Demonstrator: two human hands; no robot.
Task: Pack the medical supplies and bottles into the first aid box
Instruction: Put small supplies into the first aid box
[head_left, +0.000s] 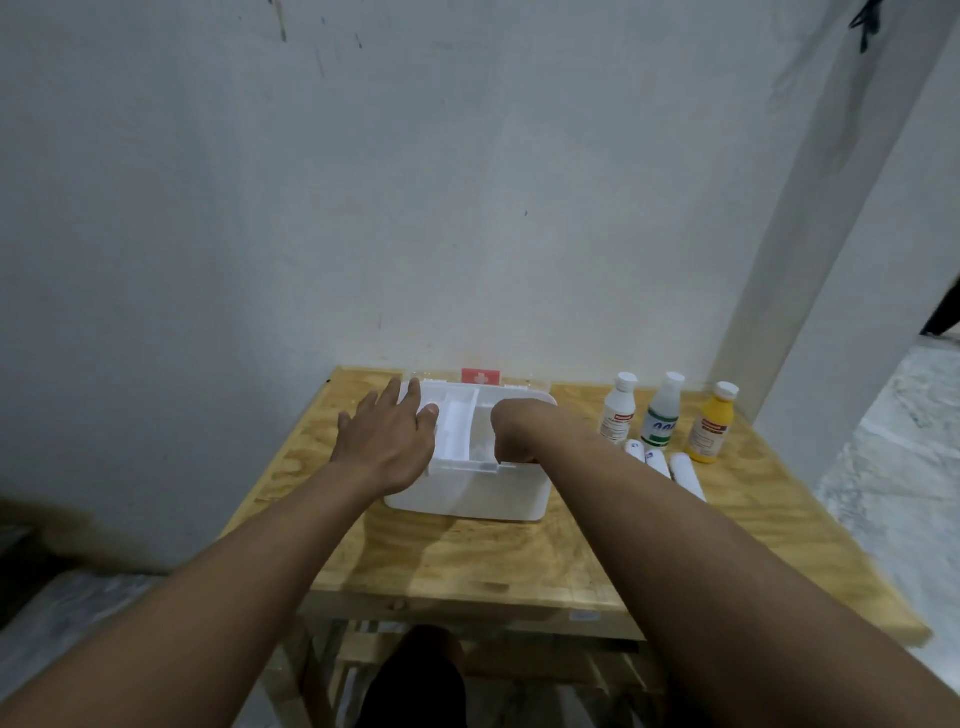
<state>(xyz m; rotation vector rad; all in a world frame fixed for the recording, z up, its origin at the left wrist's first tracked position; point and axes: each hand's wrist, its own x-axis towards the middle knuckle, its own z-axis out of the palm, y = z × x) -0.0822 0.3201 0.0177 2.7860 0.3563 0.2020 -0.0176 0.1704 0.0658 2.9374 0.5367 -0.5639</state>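
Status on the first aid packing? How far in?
Early. Done: box is open, lid up at the back. In hand: left hand steadies the box's left side, right hand reaches inside; its contents can't be seen. Left: three bottles and white rolls remain on the table.

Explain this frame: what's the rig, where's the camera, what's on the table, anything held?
There is no robot. A person wears one wide-angle head camera that looks down at their two bare hands. A wooden table carries an open white first aid box with an inner tray. The left hand lies flat and open on the box's left edge. The right hand reaches curled into the box; whether it holds anything cannot be told. To the right stand three bottles, with white rolls lying in front of them.
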